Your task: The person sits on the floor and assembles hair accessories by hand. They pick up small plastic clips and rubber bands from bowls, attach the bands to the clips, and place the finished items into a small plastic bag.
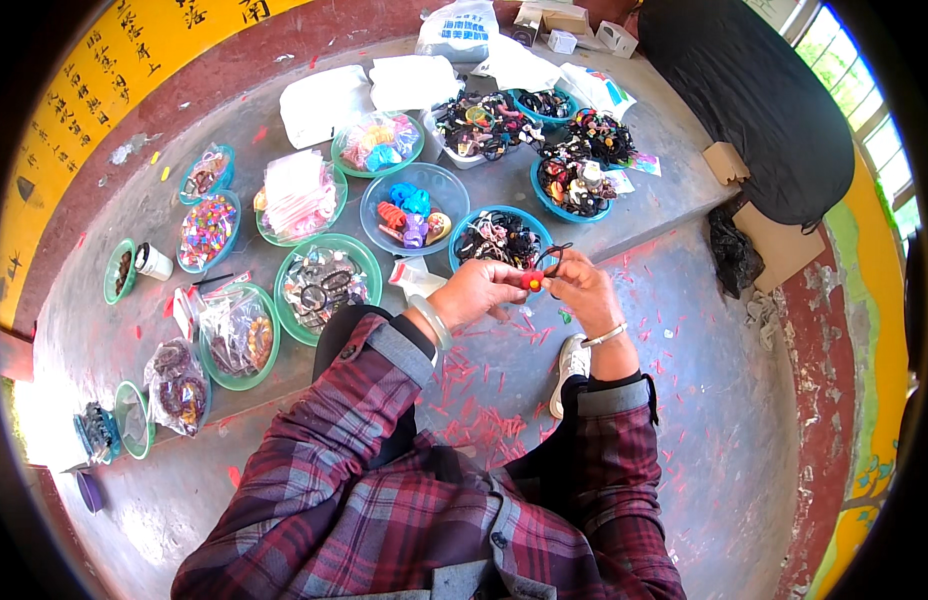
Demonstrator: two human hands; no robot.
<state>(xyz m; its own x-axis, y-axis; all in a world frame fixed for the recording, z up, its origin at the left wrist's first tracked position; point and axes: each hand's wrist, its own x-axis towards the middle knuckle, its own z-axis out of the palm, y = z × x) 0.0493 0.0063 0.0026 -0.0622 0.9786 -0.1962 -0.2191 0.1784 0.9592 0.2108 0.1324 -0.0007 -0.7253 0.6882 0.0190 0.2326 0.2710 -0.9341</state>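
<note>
A dark elastic hair tie with a small red ornament (532, 281) dotted yellow is held between my two hands. My left hand (472, 293), with a bangle on its wrist, pinches the red ornament from the left. On the other side my right hand (588, 292), also wearing a bangle, grips the dark loop (558, 258), which sticks up above the fingers. Just beyond them stands a blue bowl (457, 226) of dark hair ties. A clear bowl (369, 212) with blue, red and purple hair accessories sits to its left.
Several bowls of beads, bagged bracelets and pink packets crowd the raised ledge (639, 218) on the left. More hair ties fill a blue-rimmed bowl (576, 212) at the back right. Red scraps (479, 425) litter the floor near my white shoe (570, 375).
</note>
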